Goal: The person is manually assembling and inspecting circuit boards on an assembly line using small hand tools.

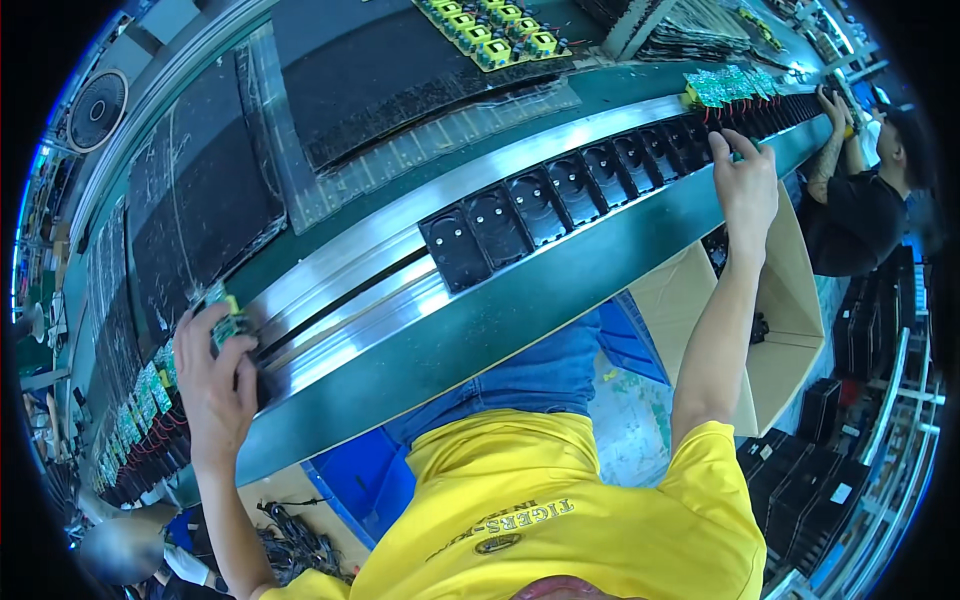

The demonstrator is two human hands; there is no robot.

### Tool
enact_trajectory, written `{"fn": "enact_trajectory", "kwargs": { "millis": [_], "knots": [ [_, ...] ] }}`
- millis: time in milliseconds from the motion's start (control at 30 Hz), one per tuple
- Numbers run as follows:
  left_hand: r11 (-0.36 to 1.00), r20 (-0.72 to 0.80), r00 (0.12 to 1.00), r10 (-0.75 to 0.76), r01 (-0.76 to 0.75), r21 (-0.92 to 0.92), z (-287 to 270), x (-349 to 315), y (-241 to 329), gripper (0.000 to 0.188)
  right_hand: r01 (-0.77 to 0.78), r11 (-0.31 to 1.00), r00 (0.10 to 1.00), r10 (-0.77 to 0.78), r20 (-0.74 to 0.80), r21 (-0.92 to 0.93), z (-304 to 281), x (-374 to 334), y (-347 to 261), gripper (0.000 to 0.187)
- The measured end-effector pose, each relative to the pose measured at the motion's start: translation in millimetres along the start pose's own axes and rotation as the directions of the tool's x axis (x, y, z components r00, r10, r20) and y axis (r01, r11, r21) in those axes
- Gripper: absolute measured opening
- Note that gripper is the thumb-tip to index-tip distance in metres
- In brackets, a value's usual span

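Observation:
My left hand [213, 375] is at the left end of a metal rail [330, 270], its fingers closed around a small green circuit board [232, 322] with a yellow part on it. Below that hand, a black case is partly hidden. Along the rail's middle runs a row of open black plastic cases [535, 208], side by side. Reaching to the row's right part, my right hand [748, 190] has curled fingers at the cases; a bit of green shows between them, but what they grip cannot be made out. Just beyond lie green circuit boards [730, 87] with red wires.
More wired boards [150, 395] stand on cases at far left. Black sheets [350, 80] and a panel of yellow transformers [492, 30] lie behind the rail. A cardboard box [785, 310] is below my right arm. A co-worker [860, 190] reaches to the row's far right end.

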State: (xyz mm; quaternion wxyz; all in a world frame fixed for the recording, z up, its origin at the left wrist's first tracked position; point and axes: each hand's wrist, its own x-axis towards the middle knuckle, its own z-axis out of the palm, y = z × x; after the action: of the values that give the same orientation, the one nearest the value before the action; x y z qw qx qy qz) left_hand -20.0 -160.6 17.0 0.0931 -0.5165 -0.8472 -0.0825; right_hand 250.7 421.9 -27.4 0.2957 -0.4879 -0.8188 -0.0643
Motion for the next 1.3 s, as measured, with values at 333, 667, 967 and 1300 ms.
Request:
{"fn": "enact_trajectory", "kwargs": {
  "millis": [333, 667, 967, 1300],
  "knots": [
    [0.999, -0.121, 0.992, -0.031, 0.034, 0.020, -19, 87, -7, 0.033, -0.032, 0.999, 0.995, 0.035, 0.092, -0.040, 38, 44, 64, 0.036],
    [0.997, -0.364, 0.931, 0.020, 0.010, 0.080, 127, 357, -64, 0.039, 0.028, 0.992, 0.981, -0.051, 0.185, 0.124, 1, 6, 0, 0.027],
    [0.959, -0.465, 0.883, -0.067, 0.186, 0.214, 208, 495, -78, 0.046, -0.051, 0.989, 0.998, 0.047, 0.035, 0.136, -35, -25, -34, 0.029],
    [0.835, 0.027, 0.997, -0.072, 0.075, -0.545, 121, 389, -53, 0.052, 0.196, 0.742, 0.959, -0.280, 0.031, 0.641, -92, -68, -105, 0.042]
  ]
}}
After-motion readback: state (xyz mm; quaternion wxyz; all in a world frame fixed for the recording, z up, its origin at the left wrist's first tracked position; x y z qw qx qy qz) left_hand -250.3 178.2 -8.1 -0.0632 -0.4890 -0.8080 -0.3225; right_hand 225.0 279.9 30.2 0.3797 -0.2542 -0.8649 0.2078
